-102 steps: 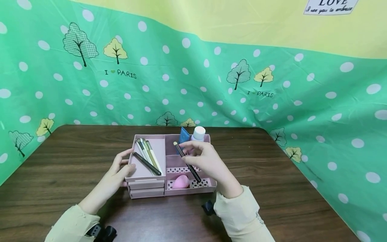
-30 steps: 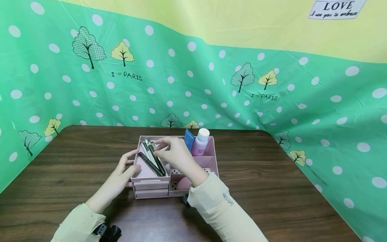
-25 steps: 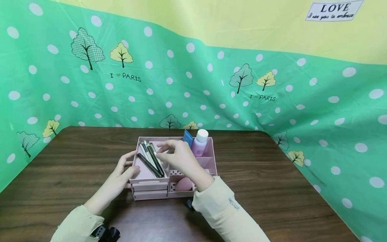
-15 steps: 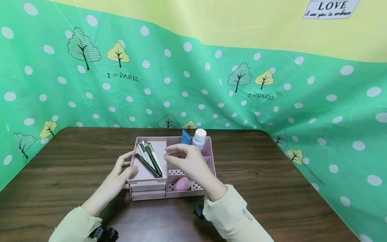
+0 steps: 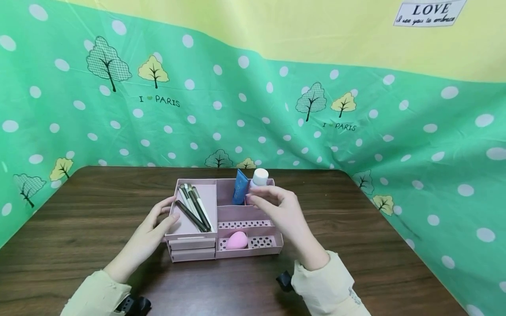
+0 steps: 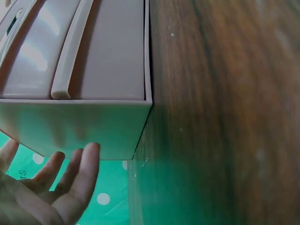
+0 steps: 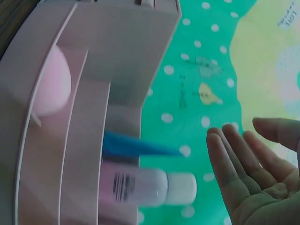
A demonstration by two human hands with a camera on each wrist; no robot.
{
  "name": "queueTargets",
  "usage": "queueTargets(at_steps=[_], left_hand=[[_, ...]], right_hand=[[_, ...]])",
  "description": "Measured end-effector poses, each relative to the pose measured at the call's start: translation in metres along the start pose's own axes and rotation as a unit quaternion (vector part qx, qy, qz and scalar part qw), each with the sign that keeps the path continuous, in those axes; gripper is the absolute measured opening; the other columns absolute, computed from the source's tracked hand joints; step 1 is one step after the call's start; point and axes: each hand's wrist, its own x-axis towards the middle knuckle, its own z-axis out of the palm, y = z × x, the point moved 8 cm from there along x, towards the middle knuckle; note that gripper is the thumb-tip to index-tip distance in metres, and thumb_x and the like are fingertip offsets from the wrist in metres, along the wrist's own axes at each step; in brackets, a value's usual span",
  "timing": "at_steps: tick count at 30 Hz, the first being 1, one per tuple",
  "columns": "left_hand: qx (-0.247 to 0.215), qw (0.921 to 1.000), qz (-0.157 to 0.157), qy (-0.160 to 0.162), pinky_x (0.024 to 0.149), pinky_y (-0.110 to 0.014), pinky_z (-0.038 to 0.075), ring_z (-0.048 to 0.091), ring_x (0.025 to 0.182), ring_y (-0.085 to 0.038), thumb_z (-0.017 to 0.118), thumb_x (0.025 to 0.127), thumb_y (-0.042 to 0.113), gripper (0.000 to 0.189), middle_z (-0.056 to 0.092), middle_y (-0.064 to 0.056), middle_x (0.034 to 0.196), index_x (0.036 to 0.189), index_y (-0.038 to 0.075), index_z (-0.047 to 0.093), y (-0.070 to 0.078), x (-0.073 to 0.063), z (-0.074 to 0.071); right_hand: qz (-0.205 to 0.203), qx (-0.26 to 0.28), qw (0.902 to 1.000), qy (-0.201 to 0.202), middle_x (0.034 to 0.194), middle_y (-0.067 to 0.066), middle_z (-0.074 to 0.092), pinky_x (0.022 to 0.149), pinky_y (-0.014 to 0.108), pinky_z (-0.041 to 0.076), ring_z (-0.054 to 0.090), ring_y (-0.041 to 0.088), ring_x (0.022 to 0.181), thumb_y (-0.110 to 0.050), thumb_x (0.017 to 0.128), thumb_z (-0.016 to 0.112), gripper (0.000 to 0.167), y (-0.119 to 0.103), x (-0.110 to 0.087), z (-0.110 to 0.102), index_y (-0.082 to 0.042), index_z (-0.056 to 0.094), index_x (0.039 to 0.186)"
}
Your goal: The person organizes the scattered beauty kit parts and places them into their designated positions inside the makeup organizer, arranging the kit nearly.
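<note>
A pink desktop organizer (image 5: 193, 254) stands on the table. My left hand (image 5: 152, 224) lies along its left side, the thumb at the top rim and the other fingers beside the side wall. Several makeup brushes (image 5: 202, 210) lie slantwise in its upper left tray, two of them with dark handles. My right hand (image 5: 286, 210) hovers over the right-hand compartments with nothing in it, fingers loosely bent. From the head view it partly hides a white-capped bottle (image 5: 260, 177); the right wrist view shows the bottle (image 7: 136, 185) standing apart from the fingers (image 7: 225, 161).
Next to the bottle a blue tube (image 5: 240, 188) stands in the rear compartment. A pink makeup sponge (image 5: 237, 240) sits in the front one. Two drawers (image 5: 193, 242) lie under the brush tray. A green dotted curtain (image 5: 221, 87) hangs behind the dark wooden table (image 5: 95, 206).
My right hand held a dark-handled brush over the right compartments, laid it among the others in the tray and let go. It has since moved back right, empty. My left hand stays put.
</note>
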Motion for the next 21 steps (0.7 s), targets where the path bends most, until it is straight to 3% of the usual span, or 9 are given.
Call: queueTargets(at_steps=[4, 7, 12, 17, 21], left_hand=[[0.017, 0.9997, 0.011, 0.014, 0.079, -0.032, 0.051, 0.057, 0.104, -0.025, 0.048, 0.104, 0.037, 0.056, 0.041, -0.019, 0.147, 0.154, 0.018, 0.030, 0.006, -0.001, -0.003], [0.037, 0.9987, 0.021, 0.030, 0.078, -0.030, 0.048, 0.055, 0.093, -0.018, 0.049, 0.103, 0.039, 0.057, 0.045, -0.019, 0.145, 0.153, 0.017, 0.033, 0.012, 0.000, -0.008], [0.060, 0.9958, 0.045, 0.052, 0.076, -0.026, 0.047, 0.055, 0.087, -0.012, 0.050, 0.103, 0.037, 0.057, 0.049, -0.019, 0.142, 0.152, 0.011, 0.036, 0.019, 0.000, -0.015], [0.062, 0.9946, 0.062, 0.056, 0.080, -0.024, 0.051, 0.059, 0.108, -0.021, 0.050, 0.104, 0.035, 0.057, 0.045, -0.018, 0.147, 0.151, 0.007, 0.036, 0.026, -0.001, -0.019], [0.079, 0.9921, 0.076, 0.060, 0.092, -0.040, 0.050, 0.055, 0.123, -0.036, 0.050, 0.104, 0.034, 0.057, 0.042, -0.019, 0.149, 0.152, 0.008, 0.034, 0.032, -0.002, -0.024]], right_hand=[[-0.004, 0.013, 0.9986, 0.050, 0.109, 0.023, 0.072, 0.084, 0.024, 0.057, 0.071, 0.006, 0.088, -0.003, 0.092, 0.067, 0.025, 0.007, -0.001, -0.025, 0.006, 0.068, 0.115], [-0.014, 0.033, 0.9959, 0.084, 0.111, 0.025, 0.071, 0.085, 0.027, 0.057, 0.071, 0.004, 0.089, 0.001, 0.092, 0.065, 0.025, 0.010, -0.002, -0.041, 0.009, 0.066, 0.116], [-0.022, 0.042, 0.9911, 0.125, 0.109, 0.010, 0.075, 0.088, 0.024, 0.056, 0.071, 0.009, 0.096, -0.002, 0.093, 0.065, 0.027, 0.012, -0.003, -0.062, 0.006, 0.066, 0.118], [-0.017, 0.021, 0.9882, 0.151, 0.107, -0.005, 0.075, 0.089, 0.018, 0.053, 0.070, 0.007, 0.100, -0.009, 0.095, 0.065, 0.029, 0.016, -0.006, -0.078, 0.002, 0.066, 0.122], [-0.016, -0.001, 0.9855, 0.169, 0.111, -0.002, 0.074, 0.088, 0.015, 0.052, 0.069, 0.003, 0.101, -0.010, 0.095, 0.065, 0.030, 0.019, -0.008, -0.087, -0.001, 0.066, 0.124]])
